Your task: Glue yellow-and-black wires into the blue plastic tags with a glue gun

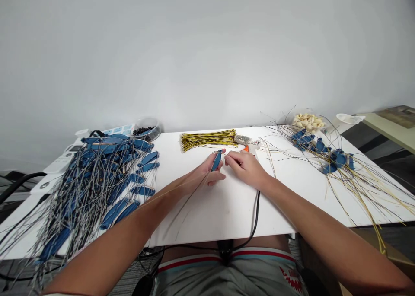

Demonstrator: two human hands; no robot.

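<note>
My left hand is closed around a small blue oval piece, held tilted above the white table. Thin wires trail from this piece back along my left forearm. Close beside it, my right hand is closed, its thumb and fingertips pinching a thin wire at the upper end of the blue piece. A dark bit shows between the right fingers; I cannot make out what it is. Just behind the right hand lies an orange-tipped object, partly hidden. Beyond both hands rests a bundle of yellow-and-black wires.
A large heap of blue pieces with grey wires covers the table's left side. More wired blue pieces lie right. Behind stand a tub of black parts and a container of cream-coloured pieces. A black cable hangs over the front edge.
</note>
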